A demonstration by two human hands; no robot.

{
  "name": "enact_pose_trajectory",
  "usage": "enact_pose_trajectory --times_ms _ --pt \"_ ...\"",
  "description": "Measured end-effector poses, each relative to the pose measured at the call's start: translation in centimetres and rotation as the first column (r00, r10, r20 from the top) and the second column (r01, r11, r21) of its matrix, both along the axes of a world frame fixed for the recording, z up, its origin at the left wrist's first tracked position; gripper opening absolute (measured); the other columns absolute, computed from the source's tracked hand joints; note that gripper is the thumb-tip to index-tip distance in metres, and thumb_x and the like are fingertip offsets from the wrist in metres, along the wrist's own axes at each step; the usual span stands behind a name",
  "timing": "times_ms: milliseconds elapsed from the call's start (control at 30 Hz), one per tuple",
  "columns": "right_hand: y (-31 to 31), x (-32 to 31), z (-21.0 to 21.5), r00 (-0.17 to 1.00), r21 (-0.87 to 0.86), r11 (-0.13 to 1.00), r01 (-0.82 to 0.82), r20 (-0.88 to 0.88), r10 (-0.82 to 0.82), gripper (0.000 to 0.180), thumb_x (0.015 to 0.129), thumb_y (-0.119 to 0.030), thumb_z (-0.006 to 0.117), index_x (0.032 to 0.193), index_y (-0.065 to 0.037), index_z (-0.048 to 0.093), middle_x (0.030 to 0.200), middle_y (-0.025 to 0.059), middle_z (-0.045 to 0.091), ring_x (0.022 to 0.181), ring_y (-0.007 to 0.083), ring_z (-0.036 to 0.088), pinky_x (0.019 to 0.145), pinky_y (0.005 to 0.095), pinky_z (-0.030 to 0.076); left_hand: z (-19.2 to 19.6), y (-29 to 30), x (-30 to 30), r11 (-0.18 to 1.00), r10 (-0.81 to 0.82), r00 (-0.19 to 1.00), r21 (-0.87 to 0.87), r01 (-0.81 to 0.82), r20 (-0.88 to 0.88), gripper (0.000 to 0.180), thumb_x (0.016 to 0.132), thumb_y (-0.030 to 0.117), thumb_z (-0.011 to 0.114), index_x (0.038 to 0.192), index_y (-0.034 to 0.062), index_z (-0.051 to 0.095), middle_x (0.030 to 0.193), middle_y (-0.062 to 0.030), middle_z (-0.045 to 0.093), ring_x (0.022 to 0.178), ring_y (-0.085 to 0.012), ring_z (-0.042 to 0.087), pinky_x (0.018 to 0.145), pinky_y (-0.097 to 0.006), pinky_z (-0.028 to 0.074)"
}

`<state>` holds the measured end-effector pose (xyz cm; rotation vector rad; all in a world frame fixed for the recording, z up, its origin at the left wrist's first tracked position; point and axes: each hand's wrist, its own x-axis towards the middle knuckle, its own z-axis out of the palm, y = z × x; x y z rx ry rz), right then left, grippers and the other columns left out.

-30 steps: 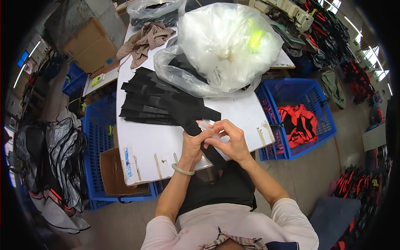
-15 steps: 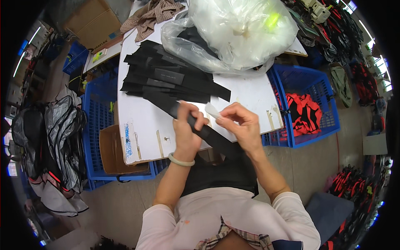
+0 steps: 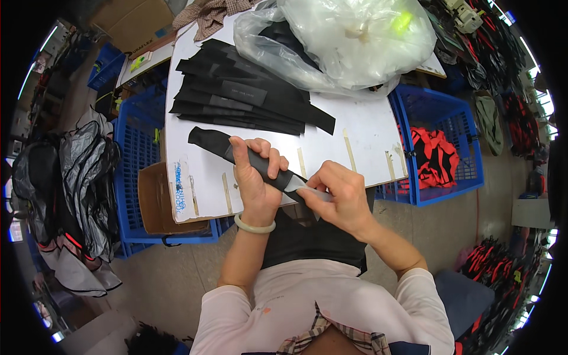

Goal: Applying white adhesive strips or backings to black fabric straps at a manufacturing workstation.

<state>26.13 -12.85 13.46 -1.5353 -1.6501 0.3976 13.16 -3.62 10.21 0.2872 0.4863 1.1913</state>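
A black fabric strip (image 3: 214, 142) slants over the front edge of the table. My left hand (image 3: 258, 184) is wrapped round its middle from below, thumb along one side and fingers curled over the top. On the strip, just right of those fingers, is a thin whitish piece of film or paper (image 3: 294, 184). My right hand (image 3: 340, 200) pinches that piece between thumb and forefinger, close against the strip. Whether the piece is stuck to the strip I cannot tell. Behind my hands lies a fanned pile of similar black strips (image 3: 284, 110), some with a dark grey printed patch.
A large clear plastic bag (image 3: 355, 47) fills the back of the white table (image 3: 322, 151). Blue crates stand at both sides; the right crate (image 3: 473, 177) holds red and black fabric (image 3: 435, 158). A cardboard box (image 3: 155, 204) sits in the left crate. A checked cloth (image 3: 214, 18) lies at the back.
My left hand has drawn the strip nearer, apart from the pile. My right hand has brought the whitish piece down from the air onto the strip. The view has shifted slightly.
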Motion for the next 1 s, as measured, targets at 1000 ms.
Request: enact_pose_trajectory --times_ms 1000 --pt "1.4 -1.6 -2.6 0.992 0.318 0.94 -0.126 0.028 0.124 0.02 0.068 -0.002 0.078 0.085 -0.003 0.069 0.084 0.0083 0.06 0.066 0.0199 0.058 0.051 0.028 0.049 0.0 -0.2 -0.7 0.993 -0.043 0.964 -0.095 0.07 0.263 0.045 0.092 0.054 0.054 0.077 0.0108 0.055 0.065 -0.0003 0.046 0.044 -0.0091 0.036 0.047 -0.025 0.036"
